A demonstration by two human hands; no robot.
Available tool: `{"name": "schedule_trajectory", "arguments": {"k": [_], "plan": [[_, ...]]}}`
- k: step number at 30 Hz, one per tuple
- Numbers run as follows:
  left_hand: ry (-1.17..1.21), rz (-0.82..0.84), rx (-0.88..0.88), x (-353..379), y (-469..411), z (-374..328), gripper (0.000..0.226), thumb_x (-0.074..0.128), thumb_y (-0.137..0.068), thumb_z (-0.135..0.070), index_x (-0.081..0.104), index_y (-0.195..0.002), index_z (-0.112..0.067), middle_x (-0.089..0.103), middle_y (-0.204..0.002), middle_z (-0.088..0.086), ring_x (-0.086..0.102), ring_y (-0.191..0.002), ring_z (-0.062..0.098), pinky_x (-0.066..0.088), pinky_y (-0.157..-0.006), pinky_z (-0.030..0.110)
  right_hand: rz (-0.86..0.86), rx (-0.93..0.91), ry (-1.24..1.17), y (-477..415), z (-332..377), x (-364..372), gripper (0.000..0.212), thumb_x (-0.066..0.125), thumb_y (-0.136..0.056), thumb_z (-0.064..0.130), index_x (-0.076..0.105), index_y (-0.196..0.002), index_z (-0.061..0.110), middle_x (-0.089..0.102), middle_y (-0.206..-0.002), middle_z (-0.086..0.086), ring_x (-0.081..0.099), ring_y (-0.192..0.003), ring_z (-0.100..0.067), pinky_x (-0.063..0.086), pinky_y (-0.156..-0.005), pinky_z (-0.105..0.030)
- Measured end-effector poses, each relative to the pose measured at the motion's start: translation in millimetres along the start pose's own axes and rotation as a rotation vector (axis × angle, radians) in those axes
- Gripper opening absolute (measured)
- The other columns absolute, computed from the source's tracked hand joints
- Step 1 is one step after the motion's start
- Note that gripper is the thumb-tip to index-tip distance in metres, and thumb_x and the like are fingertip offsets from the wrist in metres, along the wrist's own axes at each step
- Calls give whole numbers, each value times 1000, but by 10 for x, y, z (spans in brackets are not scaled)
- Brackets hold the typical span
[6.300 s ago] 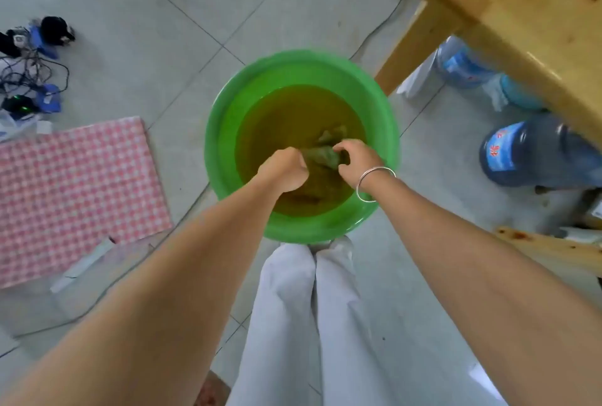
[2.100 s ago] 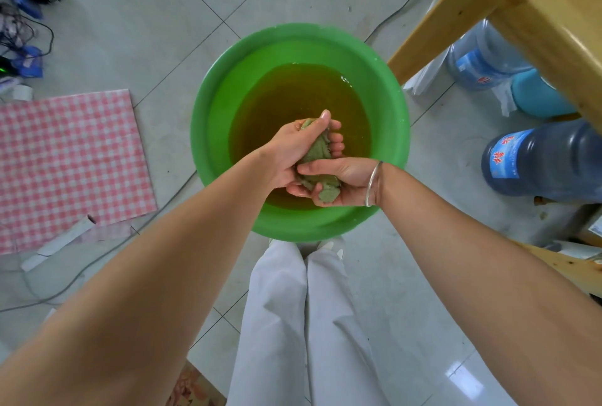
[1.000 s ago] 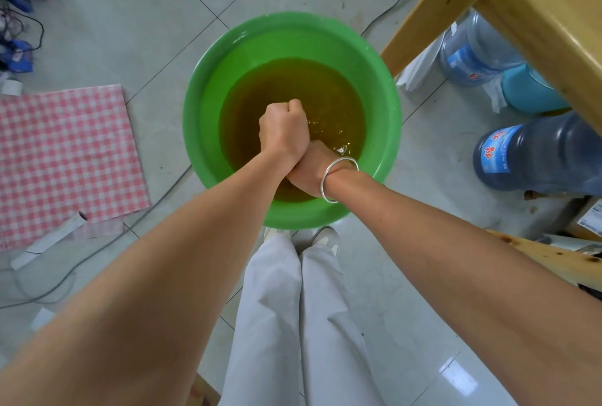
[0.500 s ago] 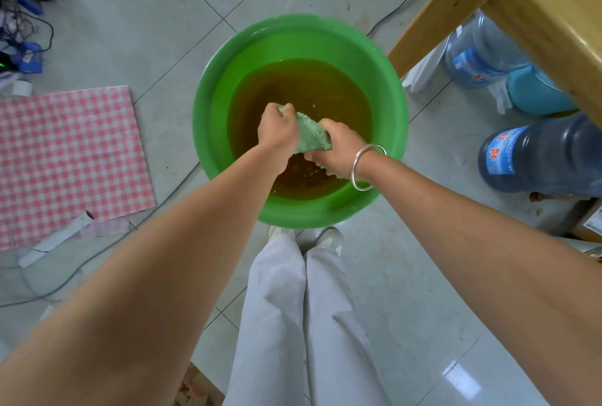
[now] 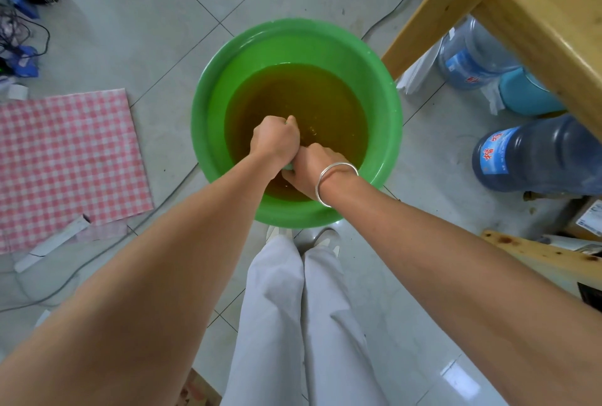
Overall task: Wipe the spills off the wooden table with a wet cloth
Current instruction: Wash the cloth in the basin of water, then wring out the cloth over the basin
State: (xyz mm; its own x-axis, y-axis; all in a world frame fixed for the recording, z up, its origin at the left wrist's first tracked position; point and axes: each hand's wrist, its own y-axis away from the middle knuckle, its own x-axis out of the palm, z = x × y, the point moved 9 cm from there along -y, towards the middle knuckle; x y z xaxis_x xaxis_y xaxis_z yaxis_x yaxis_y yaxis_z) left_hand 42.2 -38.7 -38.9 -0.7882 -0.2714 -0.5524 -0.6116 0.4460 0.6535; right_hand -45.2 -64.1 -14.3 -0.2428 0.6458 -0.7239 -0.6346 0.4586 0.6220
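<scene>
**Head view: the cloth twisted tight again over the basin**

Head camera, looking down past both forearms. The left hand [image 5: 275, 140] and the right hand [image 5: 308, 166] are pressed fist against fist above the brown water [image 5: 312, 96] in the green basin [image 5: 203, 106] on the floor. Each grip is clamped on the cloth [image 5: 288, 167]. Only a pale green sliver of it shows where the two fists meet, with another trace at the left thumb. A silver bracelet [image 5: 335, 177] circles the right wrist.

Change: half a second earlier the hands were apart and the cloth lay stretched between them as a visible green band. Now they have closed together and turned against each other, hiding it almost completely. The same stacked posture appeared a second ago, so this reads as a repeated wringing stroke.

Significance: the task is judged to be in its preparation stage. Excess water is being pressed out so the cloth goes to the wood damp, not dripping. The wooden tabletop [image 5: 540, 11] crosses the upper right corner, well apart from the hands. No spill can be made out on the part in view, and wiping has not begun.
</scene>
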Motion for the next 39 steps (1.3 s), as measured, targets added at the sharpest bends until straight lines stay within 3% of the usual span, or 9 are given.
{"name": "schedule_trajectory", "arguments": {"k": [9, 12, 15, 21, 23, 27, 31, 34, 39], "plan": [[114, 11, 72, -24, 120, -242, 45, 38, -101, -35, 34, -59, -18, 39, -62, -3, 34, -56, 15, 28, -56, 29, -103, 18, -62, 38, -200, -168, 25, 50, -91, 40, 59, -102, 20, 64, -90, -6, 62, -81, -31, 43, -64, -32], [156, 133, 36, 17, 146, -246, 36, 35, -101, -46, 52, -101, -14, 52, -91, 2, 50, -83, 18, 37, -68, 30, -10, 79, -468, 14, -383, -111, 22, 60, -81, 28, 54, -100, 19, 57, -92, -4, 56, -77, -24, 43, -61, -31], [123, 200, -45, -12, 163, -119, 47, 32, -102, -40, 33, -139, -12, 52, -107, 4, 50, -89, 17, 39, -72, 32, 71, 172, -795, 93, -485, -153, 24, 56, -88, 22, 55, -111, 15, 54, -87, -2, 50, -70, -16, 39, -57, -28], [72, 176, 14, -385, 406, -422, 44, 54, -95, -43, 51, -125, -13, 51, -82, -2, 40, -58, 9, 40, -58, 23, -92, 271, -958, 421, -647, -575, 36, 56, -95, 26, 46, -127, 13, 57, -109, -3, 60, -90, -18, 54, -68, -22], [109, 187, 40, -517, 505, -646, 58, 65, -87, -43, 49, -135, -15, 54, -85, -2, 46, -64, 9, 50, -69, 26, -123, 339, -1099, 543, -695, -715, 42, 66, -89, 19, 45, -124, 10, 59, -115, -7, 63, -99, -23, 55, -86, -38], [59, 156, 170, -798, 769, -1125, 60, 72, -85, -29, 48, -138, -12, 55, -126, 9, 59, -100, 20, 45, -97, 34, -195, 381, -1395, 880, -788, -1128, 25, 72, -83, 21, 54, -98, 15, 67, -107, -10, 67, -92, -22, 56, -84, -43], [-145, 238, 294, -788, 1058, -1573, 36, 60, -90, -3, 61, -122, -18, 50, -121, 4, 50, -77, 8, 41, -66, 18, -425, 406, -1401, 1272, -985, -1709, 38, 68, -77, 38, 55, -105, 17, 68, -107, -10, 68, -92, -23, 57, -85, -42], [-163, 340, 410, -658, 1471, -1989, 41, 53, -86, 3, 62, -120, -18, 55, -117, 3, 53, -97, 15, 41, -81, 26, -493, 297, -1405, 1525, -903, -2138, 32, 67, -78, 43, 57, -99, 20, 71, -101, -10, 71, -91, -28, 56, -87, -46], [51, 612, 571, -421, 2195, -2729, 35, 54, -64, -3, 62, -98, -11, 62, -94, 14, 58, -89, 24, 48, -85, 37, -663, 225, -1077, 2168, -939, -2828, 22, 62, -89, 36, 63, -107, 22, 66, -90, 8, 63, -79, -7, 49, -63, -9]]}}
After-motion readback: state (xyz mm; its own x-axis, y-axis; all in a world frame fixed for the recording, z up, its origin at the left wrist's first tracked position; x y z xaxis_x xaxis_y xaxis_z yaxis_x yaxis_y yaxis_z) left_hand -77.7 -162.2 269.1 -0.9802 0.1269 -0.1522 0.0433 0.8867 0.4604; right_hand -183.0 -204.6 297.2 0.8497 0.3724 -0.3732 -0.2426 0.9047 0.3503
